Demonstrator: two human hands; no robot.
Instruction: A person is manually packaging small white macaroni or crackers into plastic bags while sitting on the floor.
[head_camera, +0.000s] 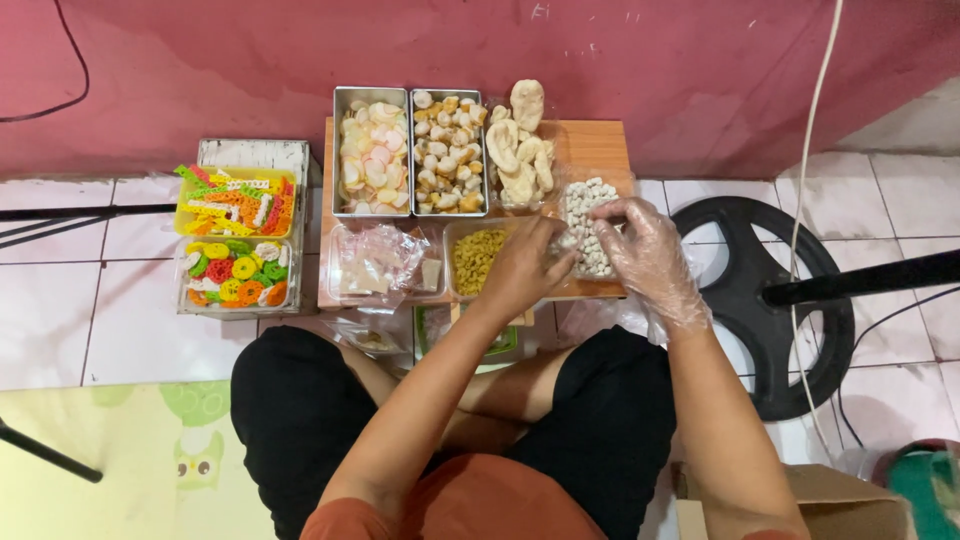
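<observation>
Over wooden board (600, 145), gloved right hand (648, 250) and bare left hand (525, 265) pinch bag of white crackers (588, 215); packing step, bag needs steadying.

You've two steel trays (371, 152) (449, 152), two clear tubs (384, 264) (476, 262), two coloured-cracker tubs (236, 200) (236, 273), one pellet bag (588, 205)

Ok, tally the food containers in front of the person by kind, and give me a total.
Metal trays: 2
Clear plastic tubs of colourful crackers: 2
Clear tubs on the wooden board: 2
Total: 6
The left hand and gloved right hand meet at a bag of small white pieces.
</observation>
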